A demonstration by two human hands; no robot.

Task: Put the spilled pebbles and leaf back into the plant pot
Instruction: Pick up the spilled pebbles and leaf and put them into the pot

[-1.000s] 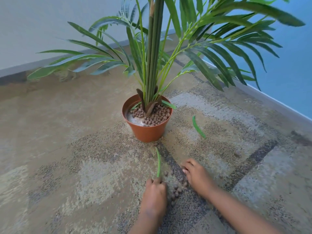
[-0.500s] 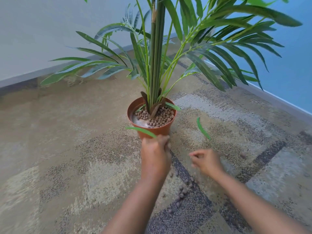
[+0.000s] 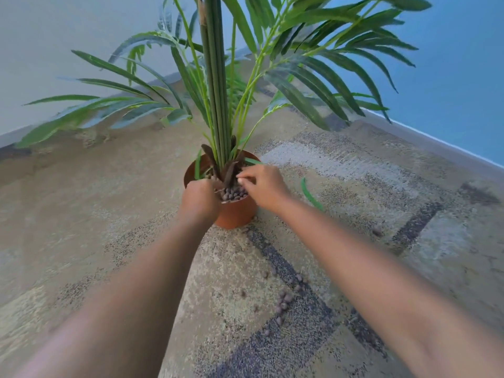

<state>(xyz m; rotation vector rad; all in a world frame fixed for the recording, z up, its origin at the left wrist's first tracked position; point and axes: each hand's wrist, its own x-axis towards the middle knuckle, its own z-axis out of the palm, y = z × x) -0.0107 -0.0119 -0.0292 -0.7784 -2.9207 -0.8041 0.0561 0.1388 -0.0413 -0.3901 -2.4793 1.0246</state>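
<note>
A terracotta plant pot point(image 3: 234, 215) holds a tall green palm and brown pebbles point(image 3: 233, 193). My left hand point(image 3: 200, 199) is at the pot's near left rim, shut on a thin green leaf point(image 3: 197, 167) that stands up over the pot. My right hand point(image 3: 263, 186) hovers over the pot's right side, its fingertips pinched together above the pebbles; what they pinch is mostly hidden. Several spilled pebbles point(image 3: 283, 301) lie on the carpet between my forearms. A second loose leaf point(image 3: 311, 195) lies on the carpet right of the pot.
Patterned beige and grey carpet point(image 3: 109, 227) covers the floor. A pale wall point(image 3: 54, 50) runs behind on the left and a blue wall point(image 3: 463, 77) on the right, meeting behind the plant. Long fronds point(image 3: 90, 113) hang low over the floor.
Both hands rose from the pebble pile on the carpet and reached forward to the pot. The left hand carried the leaf from the floor to over the pot.
</note>
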